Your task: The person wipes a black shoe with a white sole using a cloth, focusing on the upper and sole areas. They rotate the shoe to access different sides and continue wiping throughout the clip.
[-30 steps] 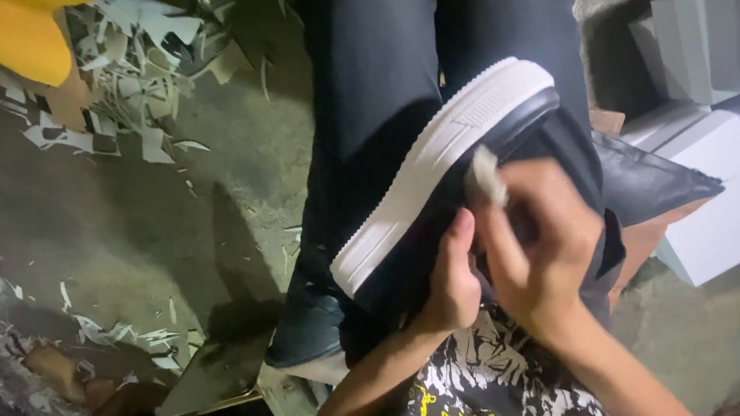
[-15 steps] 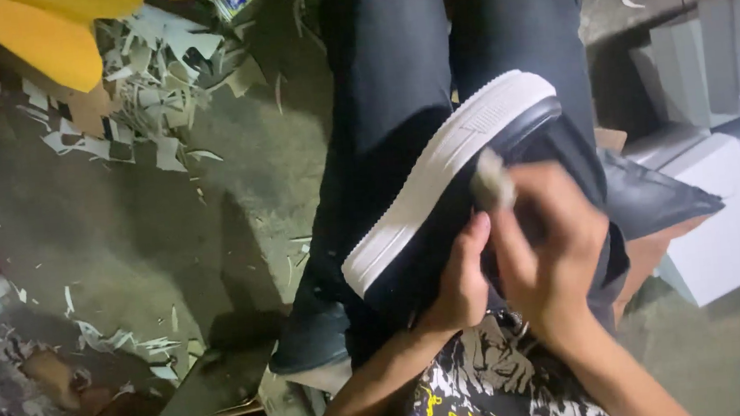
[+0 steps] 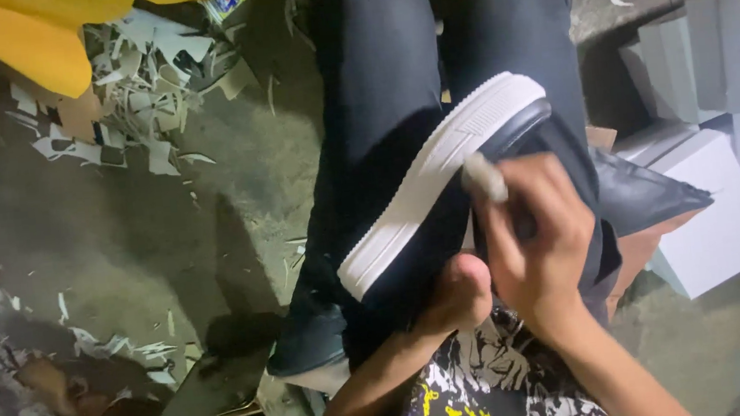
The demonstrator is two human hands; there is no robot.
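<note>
Two hands work on one black shoe (image 3: 443, 228) with a white sole (image 3: 439, 180), resting across the person's dark-trousered lap. Left hand (image 3: 458, 294) closed around the shoe's lower end. Right hand (image 3: 538, 247) closed on a small pale wad (image 3: 483, 177), touching the sole edge. White boxes (image 3: 727, 203) stand just beside the lap

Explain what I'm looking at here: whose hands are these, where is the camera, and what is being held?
The camera sits on a person's head and looks down at their lap. The left hand steadies a black shoe with a thick white sole lying across the knees. The right hand pinches a small pale piece against the sole's edge; what it is, I cannot tell. Around them: white boxes on the right, paper scraps on the floor.
</note>
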